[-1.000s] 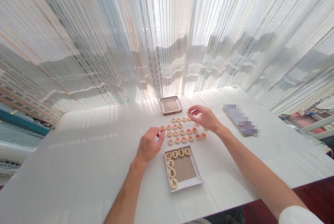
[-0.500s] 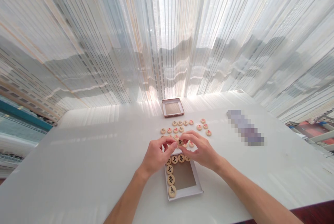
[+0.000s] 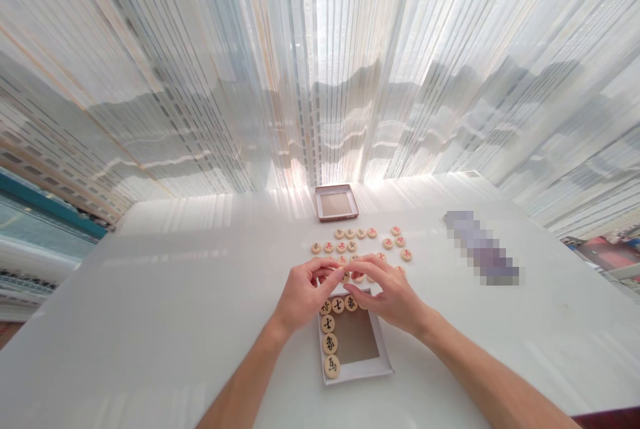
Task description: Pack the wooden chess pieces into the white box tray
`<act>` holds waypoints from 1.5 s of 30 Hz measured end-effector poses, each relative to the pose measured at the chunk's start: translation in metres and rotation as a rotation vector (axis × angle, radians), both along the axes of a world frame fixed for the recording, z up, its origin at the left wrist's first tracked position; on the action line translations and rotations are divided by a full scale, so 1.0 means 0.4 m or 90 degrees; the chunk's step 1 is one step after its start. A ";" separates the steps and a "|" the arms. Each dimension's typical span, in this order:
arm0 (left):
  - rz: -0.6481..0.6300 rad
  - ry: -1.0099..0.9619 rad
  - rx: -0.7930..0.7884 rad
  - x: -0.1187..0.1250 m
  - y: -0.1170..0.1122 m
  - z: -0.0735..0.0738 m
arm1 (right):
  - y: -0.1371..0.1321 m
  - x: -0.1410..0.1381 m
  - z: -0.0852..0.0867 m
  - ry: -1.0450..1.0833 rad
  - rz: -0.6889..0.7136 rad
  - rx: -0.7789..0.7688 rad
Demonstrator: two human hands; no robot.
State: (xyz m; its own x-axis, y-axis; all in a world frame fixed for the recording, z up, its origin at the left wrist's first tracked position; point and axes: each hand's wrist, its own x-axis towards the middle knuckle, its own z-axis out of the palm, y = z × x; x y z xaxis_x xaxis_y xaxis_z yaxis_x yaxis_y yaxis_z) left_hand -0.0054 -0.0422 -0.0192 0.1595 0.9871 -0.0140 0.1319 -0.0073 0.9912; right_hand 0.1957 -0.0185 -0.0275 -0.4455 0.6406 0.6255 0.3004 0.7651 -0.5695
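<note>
My left hand [image 3: 305, 293] is closed in a pinch just above the far edge of an open white box tray [image 3: 383, 352]. A round wooden xiangqi piece [image 3: 345, 277] with a black character shows at its fingertips, partly covered. My right hand [image 3: 393, 292] is beside it, thumb and forefinger apart, the forefinger tip close to the left fingertips. Inside the tray, black-lettered pieces line the far side and the left side, among them a piece [image 3: 332, 366] in the near left corner. My right hand hides the far right corner.
Beyond my hands, loose xiangqi pieces with red or black characters, such as a red one [image 3: 341, 247], lie in rough rows on the white table [image 3: 200, 309]. A shallow box lid [image 3: 337, 203] is farther back. A blurred-out object [image 3: 483, 247] lies at the right.
My right thumb and forefinger have parted from the piece that both hands were touching. The piece is now more covered by fingers. The view has shifted slightly.
</note>
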 end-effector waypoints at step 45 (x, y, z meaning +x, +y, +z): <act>-0.025 0.133 0.091 -0.019 -0.002 0.032 | 0.004 -0.005 0.013 0.041 -0.021 -0.138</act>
State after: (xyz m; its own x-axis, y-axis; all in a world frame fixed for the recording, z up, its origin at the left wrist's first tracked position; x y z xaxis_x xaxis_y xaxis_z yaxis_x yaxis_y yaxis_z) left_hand -0.0129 -0.0430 -0.0065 0.2059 0.9746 0.0880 0.3305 -0.1539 0.9312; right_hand 0.1938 -0.0168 -0.0223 -0.3855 0.7766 0.4982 0.2813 0.6132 -0.7382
